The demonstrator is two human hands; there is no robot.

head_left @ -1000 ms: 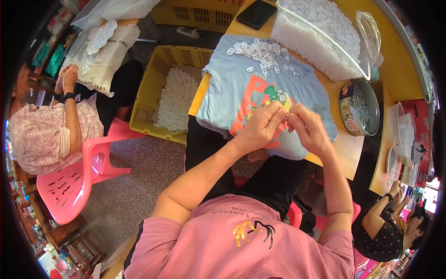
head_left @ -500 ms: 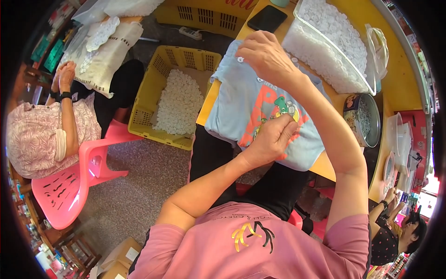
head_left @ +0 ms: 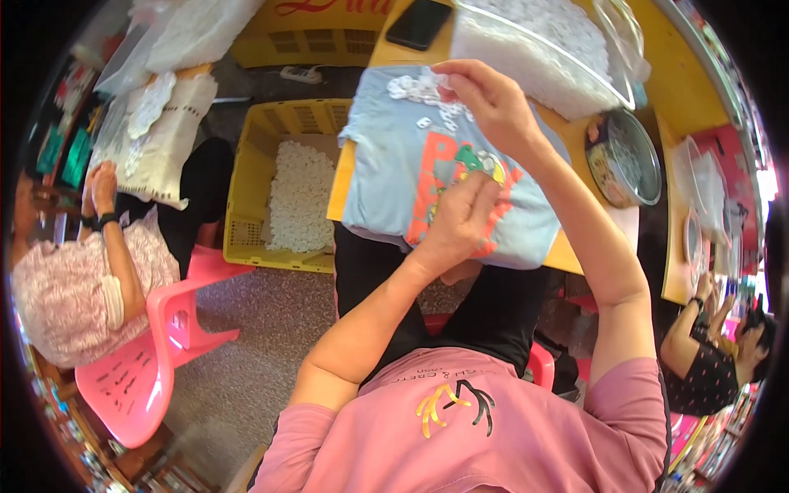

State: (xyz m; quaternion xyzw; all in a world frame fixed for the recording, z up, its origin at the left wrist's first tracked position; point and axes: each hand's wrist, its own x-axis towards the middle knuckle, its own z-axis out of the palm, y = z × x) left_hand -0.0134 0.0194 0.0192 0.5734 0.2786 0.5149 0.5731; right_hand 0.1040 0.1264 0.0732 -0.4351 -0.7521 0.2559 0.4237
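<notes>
A folded light-blue shirt (head_left: 382, 181) with a red, green and yellow print lies across the table's near edge. Small white plastic pieces (head_left: 408, 89) sit in a loose cluster on its far part, with a few strays closer to the print. My right hand (head_left: 497, 111) is over the right end of this cluster, index finger and thumb pinched around small white pieces. Above the print is my left hand (head_left: 462, 220), its thumb and fingers pressed together; what they hold, if anything, is too small or hidden to make out.
Behind the shirt are a black phone (head_left: 417, 25) and a clear bin (head_left: 542, 62) heaped with white pieces. A round tin (head_left: 629, 160) stands at right. Left of the table, a yellow crate (head_left: 246, 222) holds more pieces. A person (head_left: 90, 287) sits on a pink chair (head_left: 156, 361).
My right hand has drawn back from the shirt's far edge, uncovering the white cluster. My left hand stays pinched over the print. The whole view has shifted slightly.
</notes>
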